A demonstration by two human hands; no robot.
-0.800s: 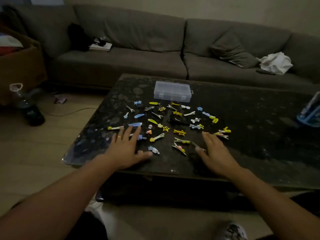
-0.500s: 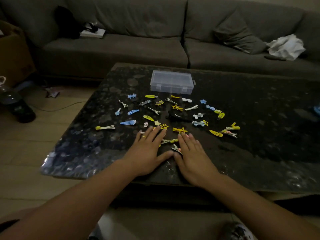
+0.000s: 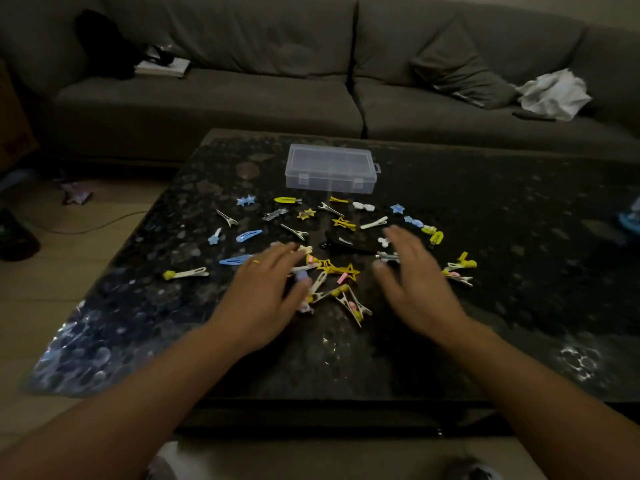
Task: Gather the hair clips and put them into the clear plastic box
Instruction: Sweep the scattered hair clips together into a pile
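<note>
Dark stone table before a sofa. Since a moment ago both hands have parted, leaving near clips bunched between them: gathering begun. Left hand lies spread, flat among clips; right hand, blurred, hovers spread, holding nothing. Box sits closed behind, open tabletop rightward, edge near left.

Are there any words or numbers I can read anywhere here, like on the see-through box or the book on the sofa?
None can be read.
Clear plastic box: no label or print shows.
Hair clips: shapes and colours only, no writing.
Book on the sofa: too dark and small to tell if it bears any text.
Cardboard box at the far left: reddish marks, too blurred to read.
</note>
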